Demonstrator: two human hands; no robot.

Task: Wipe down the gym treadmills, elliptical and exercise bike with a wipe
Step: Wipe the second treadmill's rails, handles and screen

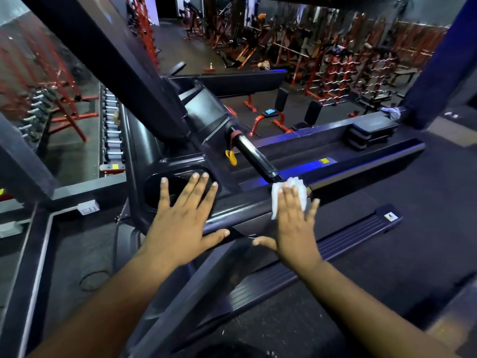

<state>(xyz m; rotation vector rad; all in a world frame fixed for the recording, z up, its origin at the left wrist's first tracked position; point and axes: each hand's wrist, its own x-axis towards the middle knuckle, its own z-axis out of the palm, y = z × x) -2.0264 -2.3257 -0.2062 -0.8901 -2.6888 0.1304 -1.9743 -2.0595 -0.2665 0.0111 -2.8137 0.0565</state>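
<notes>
Step in hand, as judged: wiping the treadmill [165, 166] console, at the front rail along its near edge.

Right hand [294, 223]: flat, fingers straight and slightly spread, pressing the wipe [277, 195] against the rail [242, 206]. Thumb out to the side, clear of the wipe. Wipe: white, thin, crumpled, partly hidden under the fingers, sticking out past the fingertips and along the index-finger side. Lay on the rail right of the console's middle, just below the tip of the handle [254, 156].

Left hand [180, 223]: flat, fingers spread, palm down on the console's left end, fingertips reaching over the near rim of the cup holder [178, 187]. Held nothing; seemingly a brace.

Materials: console of hard black moulded plastic, smooth and glossy, rounded edges, blue light reflected. Cup holder an oval recess. Handle a glossy black cylinder with a red band near its base; yellow clip [231, 156] hanging beside it. Ribbed side strip [335, 249] below the rail, matte.

Next move, as judged: slide the flat palm sideways along the rail with steady pressure, then wrap the wipe round the handle, which a flat hand would not cover; recess would need fingertips.

Elliptical and bike: not identified in view.
</notes>
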